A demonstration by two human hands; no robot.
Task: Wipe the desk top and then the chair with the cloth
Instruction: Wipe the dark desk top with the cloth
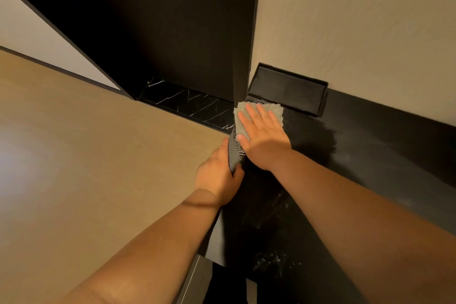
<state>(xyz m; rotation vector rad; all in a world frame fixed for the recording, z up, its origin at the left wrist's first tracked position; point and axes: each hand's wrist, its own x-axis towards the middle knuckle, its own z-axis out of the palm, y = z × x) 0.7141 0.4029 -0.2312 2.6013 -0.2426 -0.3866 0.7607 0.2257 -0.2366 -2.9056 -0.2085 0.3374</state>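
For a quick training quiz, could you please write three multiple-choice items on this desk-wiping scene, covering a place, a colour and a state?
1. Where does the black tray sit?
A. against the wall
B. on the floor
C. under the cloth

2. What colour is the cloth?
A. red
B. grey-green
C. blue

3. How is the right hand placed?
A. raised in the air
B. clenched in a fist
C. flat on the cloth

Answers: 1 A, its back edge meets the wall; 2 B, its visible edges are grey-green; 3 C, fingers are spread, pressing the cloth on the dark desk top.

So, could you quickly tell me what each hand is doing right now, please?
Left hand: closed, gripping the edge of the desk.
Right hand: open, flat, pressing the cloth onto the desk.
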